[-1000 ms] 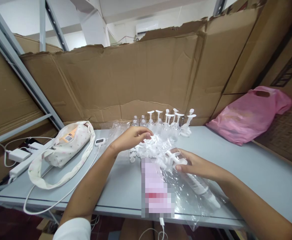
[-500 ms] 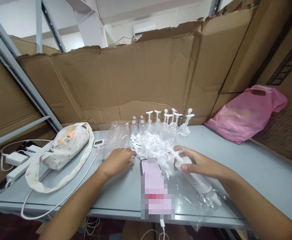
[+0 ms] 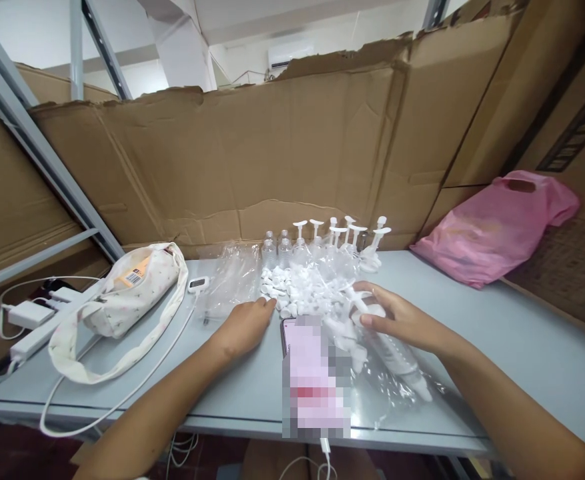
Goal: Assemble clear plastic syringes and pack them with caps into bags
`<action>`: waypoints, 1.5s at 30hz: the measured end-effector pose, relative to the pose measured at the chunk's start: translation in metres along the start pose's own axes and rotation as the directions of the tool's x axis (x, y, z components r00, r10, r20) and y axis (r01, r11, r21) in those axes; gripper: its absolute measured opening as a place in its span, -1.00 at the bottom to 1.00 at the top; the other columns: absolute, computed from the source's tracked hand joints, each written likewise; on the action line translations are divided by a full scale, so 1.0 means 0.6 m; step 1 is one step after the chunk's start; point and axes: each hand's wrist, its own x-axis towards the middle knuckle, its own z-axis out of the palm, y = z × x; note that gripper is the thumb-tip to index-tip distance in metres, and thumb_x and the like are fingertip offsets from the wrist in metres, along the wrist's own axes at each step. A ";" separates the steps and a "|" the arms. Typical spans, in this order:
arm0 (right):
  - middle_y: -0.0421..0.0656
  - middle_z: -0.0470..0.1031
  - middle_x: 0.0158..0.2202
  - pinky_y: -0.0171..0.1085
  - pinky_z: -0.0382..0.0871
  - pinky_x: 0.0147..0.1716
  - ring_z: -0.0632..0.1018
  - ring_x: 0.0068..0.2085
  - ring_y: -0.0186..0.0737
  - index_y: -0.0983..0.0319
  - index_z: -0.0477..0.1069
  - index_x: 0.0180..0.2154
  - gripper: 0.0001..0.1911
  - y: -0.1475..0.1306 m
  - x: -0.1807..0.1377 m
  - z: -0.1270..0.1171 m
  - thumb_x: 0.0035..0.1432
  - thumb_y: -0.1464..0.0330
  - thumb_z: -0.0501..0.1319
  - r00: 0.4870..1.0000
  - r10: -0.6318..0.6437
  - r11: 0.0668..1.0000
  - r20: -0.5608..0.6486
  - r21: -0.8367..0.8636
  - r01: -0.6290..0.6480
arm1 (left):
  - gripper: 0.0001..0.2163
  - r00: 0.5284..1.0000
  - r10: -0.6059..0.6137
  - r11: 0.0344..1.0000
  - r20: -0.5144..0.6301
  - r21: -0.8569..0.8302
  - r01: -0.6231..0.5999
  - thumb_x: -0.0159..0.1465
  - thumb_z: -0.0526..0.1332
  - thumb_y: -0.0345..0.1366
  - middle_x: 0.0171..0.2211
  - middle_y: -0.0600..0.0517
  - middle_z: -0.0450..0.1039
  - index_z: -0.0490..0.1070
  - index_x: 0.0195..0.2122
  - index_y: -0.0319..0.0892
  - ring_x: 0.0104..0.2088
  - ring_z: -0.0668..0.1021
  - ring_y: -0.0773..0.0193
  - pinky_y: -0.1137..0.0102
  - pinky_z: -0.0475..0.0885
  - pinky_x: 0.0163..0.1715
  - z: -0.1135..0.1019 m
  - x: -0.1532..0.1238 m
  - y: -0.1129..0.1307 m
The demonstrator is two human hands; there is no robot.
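Note:
My left hand (image 3: 245, 327) rests on the grey table (image 3: 497, 340) with its fingers curled, fingertips at the near edge of a heap of small white caps (image 3: 297, 290). What it holds, if anything, is hidden. My right hand (image 3: 397, 320) is wrapped round a white pump head (image 3: 367, 310) whose long tube lies inside a clear plastic bag (image 3: 397, 380). A phone (image 3: 312, 373) with a pink screen lies between my forearms. Behind the caps stand small clear bottles (image 3: 277, 250), some fitted with white pumps (image 3: 342, 237).
A floral cloth pouch (image 3: 122, 300) with a strap lies at the left, beside a white power strip (image 3: 32, 337) and cables. A pink plastic bag (image 3: 492, 227) sits at the right. Cardboard sheets (image 3: 272, 153) wall the back and sides. A metal rack post (image 3: 37, 147) slants at the left.
My left hand drew back from the top of the cap heap toward me and now rests at its near edge. My right hand has stayed on the pump head.

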 end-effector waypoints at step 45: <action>-0.06 0.44 -0.07 -0.09 0.36 -0.19 0.52 -0.18 -0.03 0.16 0.22 0.04 -0.45 -0.001 0.005 0.004 0.10 0.01 0.16 0.999 0.043 0.999 0.010 -0.023 -0.043 | -0.88 0.996 0.070 0.973 -0.064 -0.215 -0.082 0.28 0.01 -0.38 -0.22 -0.10 0.47 0.30 -0.20 -0.18 -0.21 0.52 0.08 0.28 0.39 -0.25 -0.007 0.010 0.018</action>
